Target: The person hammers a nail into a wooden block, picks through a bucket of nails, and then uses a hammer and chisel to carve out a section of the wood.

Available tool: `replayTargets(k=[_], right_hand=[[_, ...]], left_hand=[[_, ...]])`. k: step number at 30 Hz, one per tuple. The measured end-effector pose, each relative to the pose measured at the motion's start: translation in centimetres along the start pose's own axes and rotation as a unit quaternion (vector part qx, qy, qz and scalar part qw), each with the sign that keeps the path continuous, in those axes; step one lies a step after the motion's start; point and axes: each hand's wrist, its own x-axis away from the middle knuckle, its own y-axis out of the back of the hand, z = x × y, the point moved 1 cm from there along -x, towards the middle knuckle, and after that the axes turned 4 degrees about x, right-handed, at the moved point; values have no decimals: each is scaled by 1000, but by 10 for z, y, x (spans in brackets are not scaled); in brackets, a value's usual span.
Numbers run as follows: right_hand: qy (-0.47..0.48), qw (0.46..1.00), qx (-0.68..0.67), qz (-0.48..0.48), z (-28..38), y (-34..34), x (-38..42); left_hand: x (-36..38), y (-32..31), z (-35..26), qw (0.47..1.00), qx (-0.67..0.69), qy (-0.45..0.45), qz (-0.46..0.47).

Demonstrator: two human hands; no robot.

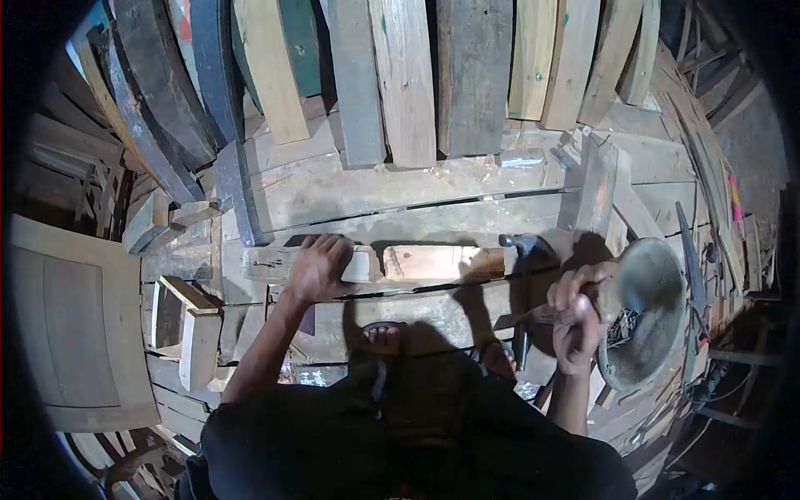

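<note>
Worker: Dark clothing (pixel 417 442) fills the foreground at the near edge of a plank platform (pixel 467 212), the person bent over the work.
Feet: One foot (pixel 381 339) shows its toes near the middle of the platform; the other foot (pixel 500 363) is partly hidden in shadow to its right.
Bowl: Toward the platform's right edge, a wide bowl (pixel 662 342) holds a cluster of thin, dark, nail-like pieces (pixel 622 327).
Right hand: Just beside the bowl's left rim, the right hand (pixel 577 312) has its fingers curled inward, the thumb close to them; whether they pinch anything, one cannot tell.
Hammer: Left of that hand, a hammer (pixel 528 245) lies with its head toward the far edge and its handle toward the near one.
Left hand: Fingers slightly apart and bent over the far side, thumb on the near side, the left hand (pixel 318 268) clasps a wood block (pixel 268 263).
Timber: That block lies left of the platform's middle, a paler block (pixel 433 262) just beside its right end, nearly in line.
Left edge: A panelled wooden piece (pixel 75 325) leans in shadow.
Far edge: Long boards (pixel 475 79) stand in a row, some bare, some dark.
</note>
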Motion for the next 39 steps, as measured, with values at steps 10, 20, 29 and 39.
replayTargets(k=[10, 20, 29, 39], right_hand=[[185, 939, -136, 258, 93, -40, -55], [72, 969, -146, 186, 12, -60, -49], [9, 985, -66, 159, -64, -57, -41], [79, 987, -109, 91, -46, -41, -45]], left_hand=[[1, 5, -16, 999, -12, 25, 28], [6, -3, -18, 999, -37, 25, 10], [5, -5, -24, 997, -29, 67, 20], [-8, -14, 7, 999, -6, 41, 23]])
